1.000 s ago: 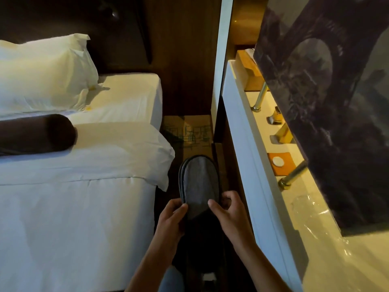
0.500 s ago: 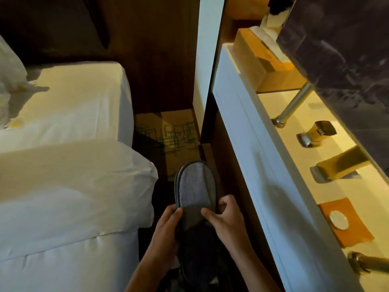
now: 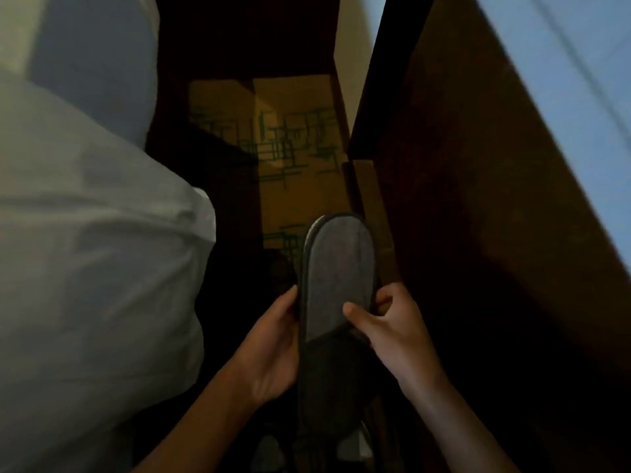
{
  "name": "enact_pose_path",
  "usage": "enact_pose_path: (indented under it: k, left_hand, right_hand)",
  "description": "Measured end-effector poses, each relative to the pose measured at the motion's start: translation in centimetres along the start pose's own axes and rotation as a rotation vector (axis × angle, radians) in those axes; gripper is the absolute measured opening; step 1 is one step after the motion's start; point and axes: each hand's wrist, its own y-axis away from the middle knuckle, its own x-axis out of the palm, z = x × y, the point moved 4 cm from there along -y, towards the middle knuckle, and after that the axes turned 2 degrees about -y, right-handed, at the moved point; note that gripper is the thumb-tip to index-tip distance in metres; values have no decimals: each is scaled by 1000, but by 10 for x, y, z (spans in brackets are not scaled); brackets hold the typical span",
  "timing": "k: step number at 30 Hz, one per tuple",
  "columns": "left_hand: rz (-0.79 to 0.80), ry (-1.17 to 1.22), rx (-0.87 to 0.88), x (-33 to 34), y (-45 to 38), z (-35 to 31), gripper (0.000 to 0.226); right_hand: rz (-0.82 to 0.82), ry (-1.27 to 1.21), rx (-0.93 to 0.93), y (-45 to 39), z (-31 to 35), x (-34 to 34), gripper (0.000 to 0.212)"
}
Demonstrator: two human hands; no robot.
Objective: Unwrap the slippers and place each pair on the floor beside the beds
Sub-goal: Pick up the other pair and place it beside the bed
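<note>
The left hand (image 3: 273, 349) and right hand (image 3: 397, 336) each grip a side of a grey slipper (image 3: 338, 285), fingers closed on its edges, toe pointing away. It is held above the patterned carpet (image 3: 293, 141), between the white bed (image 3: 88, 250) and a dark wooden panel (image 3: 478, 216).

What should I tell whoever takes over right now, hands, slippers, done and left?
Left hand: gripping the left edge of the grey slippers.
Right hand: gripping the right edge, thumb on top.
Slippers: held toe-forward, in the gap between the white bed and the wooden unit, above the patterned carpet. No wrapper visible on them.
Done: apparently unwrapped.
Left: set this pair down on the carpet beside the bed; other pairs aren't in view.
</note>
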Motion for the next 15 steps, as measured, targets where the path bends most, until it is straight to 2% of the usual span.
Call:
enact_pose_path:
  k: [4, 11, 15]
  left_hand:
    - [38, -53, -13, -45, -81, 7, 58]
    - [56, -128, 2, -108, -188, -5, 57]
    - [152, -181, -22, -129, -233, -10, 57]
  right_hand:
    - [39, -46, -44, -75, -62, 40, 37]
    - [130, -210, -55, -165, -133, 103, 40]
    - [185, -284, -96, -200, -161, 121, 33]
